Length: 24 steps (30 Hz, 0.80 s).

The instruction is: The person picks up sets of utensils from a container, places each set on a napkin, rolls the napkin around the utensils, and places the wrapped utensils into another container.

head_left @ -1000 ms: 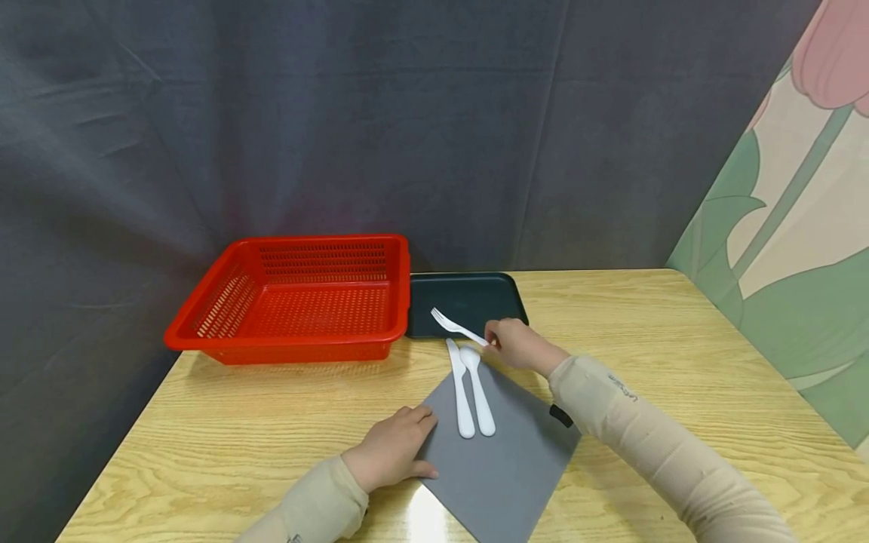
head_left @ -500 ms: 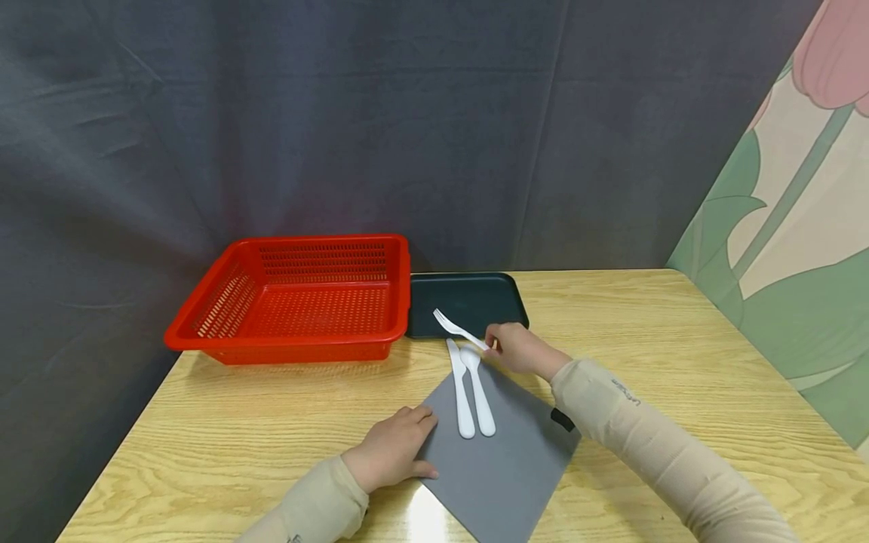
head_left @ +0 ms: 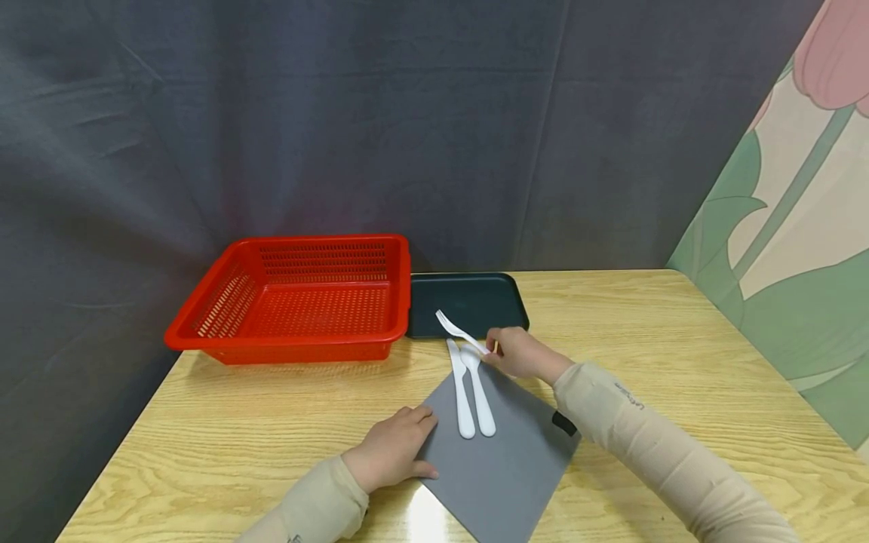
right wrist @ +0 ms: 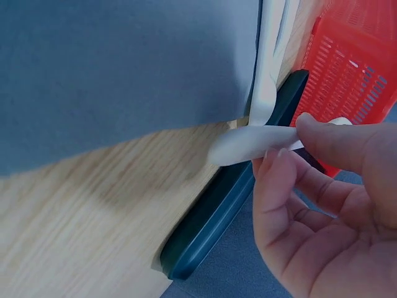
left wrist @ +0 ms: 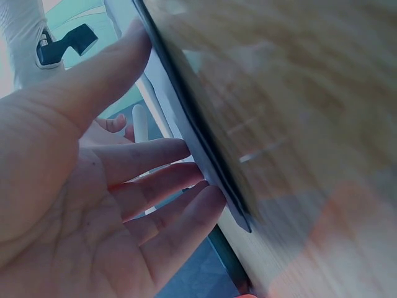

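A white fork (head_left: 464, 334) pinched by the dark tray (head_left: 468, 290)

The right hand (head_left: 517, 352) has its grip pinched on the fork's handle, thumb on one side and fingers on the other. The fork is held up off the worktop (head_left: 645, 339). From the head view, its prongs show in front of the tray, but I cannot tell if they touch it.

The tray is flat with a low rim. Just beside it is a big red basket (head_left: 305, 352), and the basket's side hides the tray's left end. Lots of little holes cover the basket's walls and floor.

Near the front is a gray mat (head_left: 498, 467). A white knife (head_left: 461, 391) and a white spoon (head_left: 480, 392) lie on it side by side, with their tops poking past its edge. The left hand (head_left: 392, 450) touches the mat's edge, its fingers straight and its grip spread apart.
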Motion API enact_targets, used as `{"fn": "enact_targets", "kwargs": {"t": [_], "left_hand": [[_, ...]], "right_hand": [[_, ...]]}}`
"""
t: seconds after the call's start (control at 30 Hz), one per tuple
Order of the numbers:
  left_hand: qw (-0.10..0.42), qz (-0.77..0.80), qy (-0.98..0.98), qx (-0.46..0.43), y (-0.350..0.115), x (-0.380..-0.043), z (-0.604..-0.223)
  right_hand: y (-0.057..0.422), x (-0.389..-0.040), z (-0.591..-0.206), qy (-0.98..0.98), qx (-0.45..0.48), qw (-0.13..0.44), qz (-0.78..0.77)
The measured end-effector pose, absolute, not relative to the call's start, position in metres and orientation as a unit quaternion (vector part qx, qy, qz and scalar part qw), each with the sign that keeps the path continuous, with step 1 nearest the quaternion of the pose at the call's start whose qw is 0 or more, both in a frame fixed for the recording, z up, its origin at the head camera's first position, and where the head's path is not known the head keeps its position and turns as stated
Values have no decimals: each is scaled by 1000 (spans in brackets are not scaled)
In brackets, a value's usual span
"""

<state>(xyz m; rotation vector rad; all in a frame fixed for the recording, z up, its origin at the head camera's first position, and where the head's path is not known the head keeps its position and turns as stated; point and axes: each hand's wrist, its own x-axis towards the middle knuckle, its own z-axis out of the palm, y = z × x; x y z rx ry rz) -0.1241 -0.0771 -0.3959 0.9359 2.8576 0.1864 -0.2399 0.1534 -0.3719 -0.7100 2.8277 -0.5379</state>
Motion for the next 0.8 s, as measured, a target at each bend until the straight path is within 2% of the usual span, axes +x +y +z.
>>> {"fn": "enact_targets", "kwargs": {"t": [0.33,0.8], "left_hand": [[65,61,947,309,-77,-124,-396],[71,62,948,305,-77,-124,-395]], "right_hand": [[152,-237,-374,952,-214,110,-189],[159,-231,-380,943,-239,99,-209]]}}
